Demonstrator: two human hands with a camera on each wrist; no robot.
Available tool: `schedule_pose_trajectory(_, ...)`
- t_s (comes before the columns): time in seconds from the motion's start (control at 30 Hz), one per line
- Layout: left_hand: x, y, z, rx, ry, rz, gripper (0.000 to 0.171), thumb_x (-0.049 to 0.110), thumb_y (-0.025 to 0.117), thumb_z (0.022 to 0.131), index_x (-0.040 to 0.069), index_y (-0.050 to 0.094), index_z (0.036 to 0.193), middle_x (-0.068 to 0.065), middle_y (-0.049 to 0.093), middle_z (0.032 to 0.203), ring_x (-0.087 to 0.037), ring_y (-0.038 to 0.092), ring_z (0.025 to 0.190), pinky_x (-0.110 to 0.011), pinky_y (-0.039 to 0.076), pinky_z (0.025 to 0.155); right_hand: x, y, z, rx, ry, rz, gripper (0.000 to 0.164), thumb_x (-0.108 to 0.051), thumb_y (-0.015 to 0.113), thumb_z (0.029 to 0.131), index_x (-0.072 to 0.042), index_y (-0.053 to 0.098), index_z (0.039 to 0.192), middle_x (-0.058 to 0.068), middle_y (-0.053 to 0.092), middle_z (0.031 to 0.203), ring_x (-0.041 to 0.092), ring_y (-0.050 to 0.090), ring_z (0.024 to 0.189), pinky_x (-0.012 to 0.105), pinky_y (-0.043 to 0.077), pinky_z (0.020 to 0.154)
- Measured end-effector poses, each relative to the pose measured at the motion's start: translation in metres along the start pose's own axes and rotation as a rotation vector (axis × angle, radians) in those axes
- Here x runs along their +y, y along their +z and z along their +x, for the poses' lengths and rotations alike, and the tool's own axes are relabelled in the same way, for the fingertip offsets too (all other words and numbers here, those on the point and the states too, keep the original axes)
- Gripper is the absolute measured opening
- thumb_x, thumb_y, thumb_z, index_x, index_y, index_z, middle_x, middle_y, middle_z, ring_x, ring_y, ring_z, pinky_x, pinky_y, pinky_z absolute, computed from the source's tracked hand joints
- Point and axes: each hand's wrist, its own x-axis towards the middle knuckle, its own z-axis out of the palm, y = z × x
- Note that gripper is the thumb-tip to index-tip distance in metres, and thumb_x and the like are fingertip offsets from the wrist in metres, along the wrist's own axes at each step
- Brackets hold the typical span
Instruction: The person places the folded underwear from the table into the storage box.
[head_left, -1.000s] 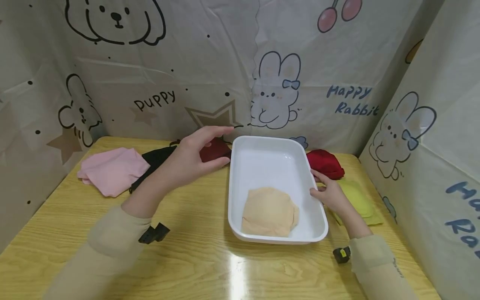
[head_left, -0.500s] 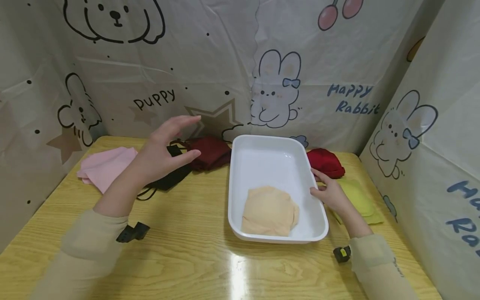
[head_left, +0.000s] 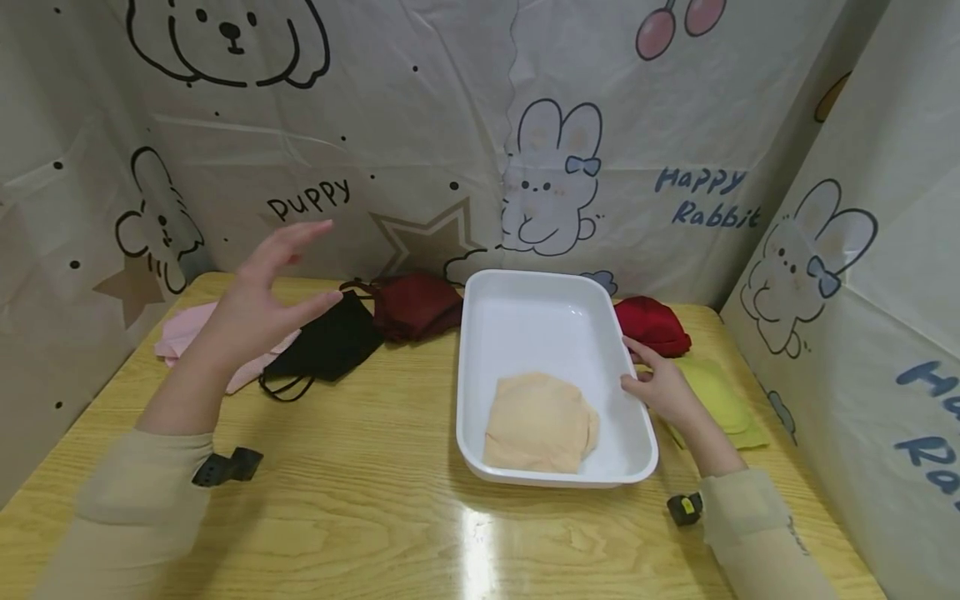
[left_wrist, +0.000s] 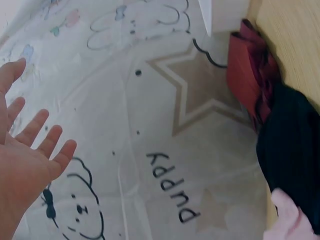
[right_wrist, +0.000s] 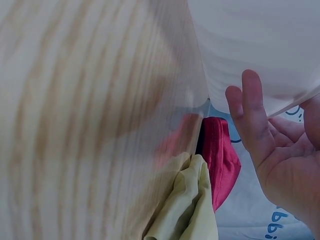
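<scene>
My left hand is raised over the pink cloth at the left, fingers spread and holding nothing; it hides part of that cloth. Beside it lies a black face mask with thin cord loops, and behind that a dark red-brown fabric item with straps. My right hand grips the right rim of a white plastic tray. In the right wrist view, the fingers reach under the tray's side while the thumb is at its edge. A folded beige cloth lies in the tray's near half.
Right of the tray are a bunched red cloth and a folded yellow cloth. All of it stands on a wood-grain table. Printed curtains enclose the table at the back and both sides.
My left hand has moved left, away from the tray and over to the pink cloth, uncovering the red-brown item and the black mask. My right hand and the tray have stayed put.
</scene>
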Motion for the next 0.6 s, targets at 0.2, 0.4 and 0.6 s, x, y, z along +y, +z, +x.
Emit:
schedule_pose_trajectory(0.2,-0.016,-0.01,-0.007,0.041,-0.077,-0.006,0.071,0.014,0.071,0.085,0.037,0.037,0.143,0.012,0.033,0.148,-0.028,0.039,0.127,-0.026,0.036,0.098,-0.001,0.0,-0.001,-0.003,0.005,0.007,0.068,-0.011,0.058,0.09,-0.009,0.026,0.149,0.023,0.045,0.128,0.033,0.058,0.098,0.037,0.056,0.08)
schedule_pose_trajectory(0.4,-0.036,-0.018,-0.015,0.106,-0.109,0.003,0.071,0.012,0.071,0.084,0.034,0.038,0.143,0.01,0.037,0.146,-0.016,0.036,0.13,-0.012,0.03,0.096,-0.002,0.0,-0.001,-0.004,0.007,0.007,0.068,-0.012,0.058,0.09,-0.009,0.026,0.149,0.023,0.045,0.128,0.033,0.058,0.098,0.037,0.056,0.08)
schedule_pose_trajectory(0.6,-0.054,-0.025,-0.021,0.147,-0.119,-0.004,0.071,0.008,0.07,0.084,0.029,0.039,0.144,0.007,0.037,0.146,-0.007,0.033,0.132,-0.009,0.029,0.099,-0.001,0.001,0.0,-0.004,0.016,0.004,0.068,-0.012,0.058,0.089,-0.009,0.026,0.15,0.023,0.045,0.128,0.032,0.057,0.097,0.036,0.056,0.08)
